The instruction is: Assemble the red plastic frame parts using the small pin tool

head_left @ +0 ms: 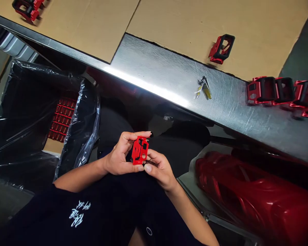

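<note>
Red part [139, 152] up front, held over the lap, its face with slots and a round hole turned up! Left hand [118, 153] has it snugly: thumb along the lower edge, index finger over the top. Right hand [161, 169] is at the lower right corner, thumb and fingers nearly together in what looks like a pinch on it.

Out to the table [154, 68], with a small metal clipper [204, 88] lying on the bare steel. Beyond it, one red-and-black piece [217, 52] on the cardboard [184, 27]; a row of pieces [261, 90] at far right; a blurred cluster [32, 10] at far left.

And the tally? Packed rows [63, 118] sit in the lined bin [33, 95], so a good batch looks done; one is in hand; whether the loose ones are finished or waiting, you can't tell.
</note>
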The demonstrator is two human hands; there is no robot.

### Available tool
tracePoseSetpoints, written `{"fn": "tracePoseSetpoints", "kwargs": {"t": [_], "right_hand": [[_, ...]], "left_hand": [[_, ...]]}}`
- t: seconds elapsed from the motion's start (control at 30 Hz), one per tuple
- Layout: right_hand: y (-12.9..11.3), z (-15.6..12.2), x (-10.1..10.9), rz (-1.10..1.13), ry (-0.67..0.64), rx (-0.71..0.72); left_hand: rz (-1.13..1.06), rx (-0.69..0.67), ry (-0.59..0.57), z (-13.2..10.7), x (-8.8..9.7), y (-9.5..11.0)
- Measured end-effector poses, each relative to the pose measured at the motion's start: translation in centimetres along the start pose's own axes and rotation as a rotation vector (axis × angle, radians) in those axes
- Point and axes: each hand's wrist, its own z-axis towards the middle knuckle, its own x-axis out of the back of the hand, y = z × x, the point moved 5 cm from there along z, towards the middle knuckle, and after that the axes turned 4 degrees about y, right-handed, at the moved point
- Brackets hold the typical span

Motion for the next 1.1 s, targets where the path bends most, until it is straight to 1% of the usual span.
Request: {"fn": "tracePoseSetpoints", "kwargs": {"t": [0.1, 0.2, 0.4, 0.5, 0.8, 1.0, 1.1], "right_hand": [[0.1, 0.2, -0.2, 0.102, -0.008, -0.068], [0.3, 0.3, -0.2, 0.176, 0.013, -0.127], [1.0, 0.2, -0.2, 0.225, 0.051, -0.198], [1.1, 0.2, -0.3, 0.284, 0.055, -0.223], [1.4, 0.0, 0.0, 0.336, 0.065, -0.213], [1.3, 0.2, -0.1, 0.338, 0.051, -0.199], [1.2, 0.3, -0.2, 0.314, 0.049, -0.175]], "left_hand": [[0.006, -0.01, -0.008, -0.2, -0.1, -0.4], [-0.011, -0.005, -0.017, -0.5, -0.2, -0.6], [-0.056, 0.074, 0.043, -0.8, -0.3, -0.6], [-0.083, 0.084, 0.042, -0.7, -0.4, -0.6], [-0.127, 0.064, -0.004, -0.3, -0.8, -0.9], [-0.081, 0.081, -0.003, -0.5, -0.6, -1.1], [-0.065, 0.055, 0.001, -0.5, -0.5, -1.2]]}}
